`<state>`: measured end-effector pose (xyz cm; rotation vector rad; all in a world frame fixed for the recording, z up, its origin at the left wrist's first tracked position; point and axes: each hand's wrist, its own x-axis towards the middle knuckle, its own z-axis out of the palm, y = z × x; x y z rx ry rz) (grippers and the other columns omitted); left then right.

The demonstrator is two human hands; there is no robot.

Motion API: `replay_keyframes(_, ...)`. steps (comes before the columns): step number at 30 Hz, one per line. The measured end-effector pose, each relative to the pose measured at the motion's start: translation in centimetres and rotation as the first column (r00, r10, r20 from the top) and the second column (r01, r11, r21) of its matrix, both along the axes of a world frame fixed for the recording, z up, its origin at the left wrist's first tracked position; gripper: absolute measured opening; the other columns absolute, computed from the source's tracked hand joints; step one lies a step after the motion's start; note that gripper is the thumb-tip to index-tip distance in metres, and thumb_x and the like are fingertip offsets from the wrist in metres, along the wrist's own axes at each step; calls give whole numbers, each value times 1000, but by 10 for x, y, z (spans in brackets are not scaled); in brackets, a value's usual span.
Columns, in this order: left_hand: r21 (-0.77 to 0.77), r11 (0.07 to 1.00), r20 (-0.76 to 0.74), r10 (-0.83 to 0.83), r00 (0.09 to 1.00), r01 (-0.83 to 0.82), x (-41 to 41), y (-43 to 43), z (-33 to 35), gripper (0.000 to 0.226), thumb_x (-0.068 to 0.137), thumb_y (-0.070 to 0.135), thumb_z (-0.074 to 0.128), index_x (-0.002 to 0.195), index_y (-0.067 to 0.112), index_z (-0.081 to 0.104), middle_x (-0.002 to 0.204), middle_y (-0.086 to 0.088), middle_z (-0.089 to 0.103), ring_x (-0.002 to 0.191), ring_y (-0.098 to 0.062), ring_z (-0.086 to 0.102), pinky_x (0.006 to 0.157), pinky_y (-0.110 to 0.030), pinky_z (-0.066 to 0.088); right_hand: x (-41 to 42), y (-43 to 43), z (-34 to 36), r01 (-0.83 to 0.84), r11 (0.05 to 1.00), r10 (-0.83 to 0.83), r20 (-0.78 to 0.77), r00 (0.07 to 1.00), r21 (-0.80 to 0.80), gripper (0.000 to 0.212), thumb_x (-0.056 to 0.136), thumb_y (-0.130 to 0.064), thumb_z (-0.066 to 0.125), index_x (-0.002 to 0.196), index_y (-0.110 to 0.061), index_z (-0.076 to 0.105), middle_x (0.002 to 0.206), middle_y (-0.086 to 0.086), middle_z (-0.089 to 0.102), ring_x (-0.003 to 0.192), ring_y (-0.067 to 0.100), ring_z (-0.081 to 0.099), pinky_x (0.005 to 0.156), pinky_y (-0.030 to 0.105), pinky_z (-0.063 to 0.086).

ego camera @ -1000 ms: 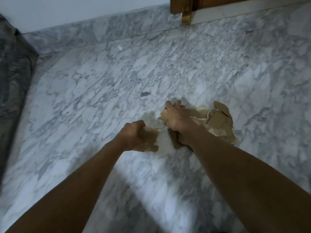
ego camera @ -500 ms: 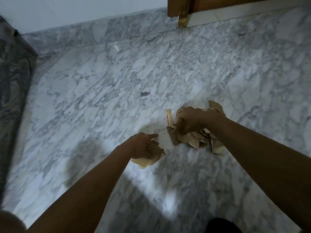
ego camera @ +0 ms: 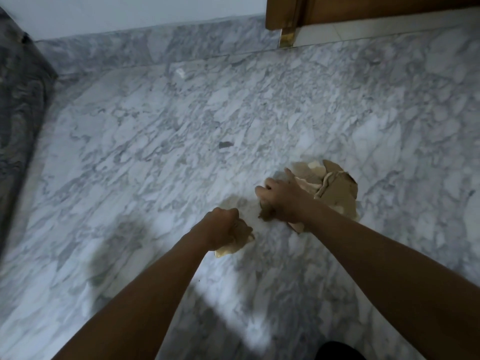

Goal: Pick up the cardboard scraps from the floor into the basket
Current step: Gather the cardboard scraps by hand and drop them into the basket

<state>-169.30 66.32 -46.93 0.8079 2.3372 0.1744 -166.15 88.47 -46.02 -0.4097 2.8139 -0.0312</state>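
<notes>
Our left hand [ego camera: 222,227] fists a cardboard scrap [ego camera: 235,248]; our right hand [ego camera: 283,200], at its two o'clock, clutches the scrap pile [ego camera: 337,193].

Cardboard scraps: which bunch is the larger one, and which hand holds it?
The pile gripped by the right hand: it spreads far beyond that hand, while the left hand almost hides its small wad.

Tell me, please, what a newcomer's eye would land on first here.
The right hand grips a crumpled heap of brown cardboard scraps on the grey-veined white marble floor, centre right. Just beside it, the left hand clutches a smaller brown cardboard scrap.
</notes>
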Motion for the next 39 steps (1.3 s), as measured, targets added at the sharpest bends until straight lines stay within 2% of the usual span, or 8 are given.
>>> replay_keyframes(5, 32, 997, -6, 74, 997, -74, -10, 3, 13, 33, 79, 19, 73, 109, 17, 58, 101, -5, 64, 92, -22, 61, 76, -34, 54, -13, -2, 32, 394, 703, -302, 252, 919, -593, 81, 70, -43, 85, 138, -29, 44, 88, -6, 58, 86, 16, 59, 78, 32, 44)
replay_keyframes(9, 77, 975, 25, 209, 978, -210, -23, 6, 29, 34, 75, 20, 76, 106, 19, 61, 95, -2, 66, 88, -19, 63, 69, -25, 48, -24, 10, 61, 477, 457, -469, 253, 846, -751, 37, 65, -21, 93, 98, -17, 75, 88, -7, 69, 78, 3, 62, 65, 19, 43)
replay_keyframes(15, 182, 930, 65, 312, 948, -318, -44, 29, 63, 22, 75, 20, 78, 93, 20, 66, 87, -2, 66, 84, -21, 63, 55, -14, 45, -20, 64, 104, 531, 129, -651, 332, 683, -838, 36, 68, -21, 93, 96, -22, 70, 91, -17, 63, 80, -4, 59, 65, 14, 47)
replay_keyframes(23, 358, 881, 94, 295, 951, -309, -52, 104, 80, 21, 69, 22, 86, 84, 19, 71, 80, 2, 69, 76, -10, 62, 55, -12, 40, 51, 159, 76, 601, 257, -896, 46, 441, -756, 26, 74, -27, 87, 90, -18, 69, 81, -8, 67, 71, -2, 63, 55, 5, 41)
replay_keyframes(26, 420, 858, 98, 282, 954, -297, -39, 132, 68, 15, 71, 15, 82, 79, 19, 70, 70, 3, 65, 65, -7, 59, 57, -12, 46, 91, 180, 44, 714, 291, -919, 22, 394, -636, 27, 76, -26, 85, 95, -20, 66, 87, -2, 67, 83, 19, 65, 65, 27, 52)
replay_keyframes(33, 188, 966, 29, 177, 984, -179, -25, 168, 40, 38, 64, 29, 81, 100, 28, 70, 88, 8, 67, 83, -9, 65, 66, -12, 46, 134, 201, 13, 850, 271, -927, 114, 357, -452, 22, 77, -36, 83, 90, -23, 70, 79, -1, 66, 82, 23, 68, 58, 27, 44)
replay_keyframes(36, 69, 983, -3, 170, 985, -169, -46, 178, 48, 40, 64, 27, 89, 100, 20, 72, 91, 0, 65, 89, -16, 63, 66, -19, 43, 116, 213, 24, 839, 108, -960, 165, 228, -533, 45, 77, -40, 83, 107, -8, 74, 90, 7, 72, 88, 23, 70, 75, 36, 59)
replay_keyframes(39, 29, 990, 4, 141, 990, -141, -65, 186, 59, 47, 61, 30, 92, 102, 20, 74, 97, -2, 68, 91, -17, 59, 72, -25, 44, 90, 222, 47, 756, -165, -861, 467, 203, -634, 52, 81, -37, 81, 102, 9, 71, 84, 19, 69, 72, 30, 65, 56, 34, 52)
